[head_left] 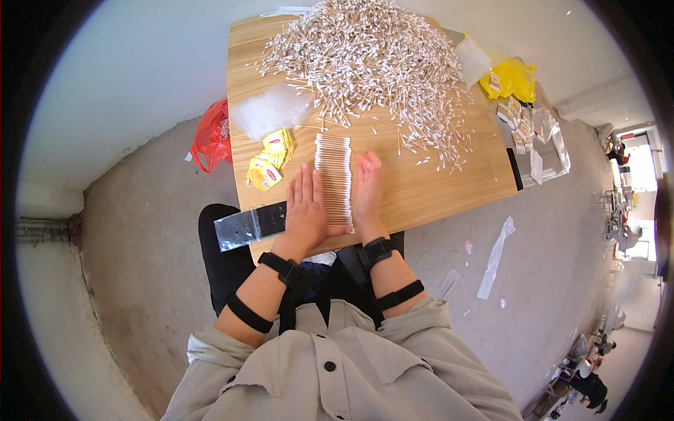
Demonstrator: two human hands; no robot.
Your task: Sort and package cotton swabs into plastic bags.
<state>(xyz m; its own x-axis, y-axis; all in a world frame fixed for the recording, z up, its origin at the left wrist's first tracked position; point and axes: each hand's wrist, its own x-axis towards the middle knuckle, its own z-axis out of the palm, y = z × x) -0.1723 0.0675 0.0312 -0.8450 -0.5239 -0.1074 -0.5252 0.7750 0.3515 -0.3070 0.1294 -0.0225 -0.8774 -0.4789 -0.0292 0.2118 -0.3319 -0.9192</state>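
A neat column of cotton swabs lies side by side on the wooden table in front of me. My left hand rests flat along its left side, fingers stretched forward and thumb reaching across the near end. On the other side my right hand stands on edge against the swab tips, fingers up and slightly bent, gripping nothing visible. Farther back spreads a big loose heap of cotton swabs. Left of the column are yellow printed cards and a stack of clear plastic bags.
A dark flat item in a clear bag overhangs the table's near left edge. A red plastic bag hangs at the left. Beyond the table's right edge are a yellow bag and small packs. Plastic scraps litter the floor.
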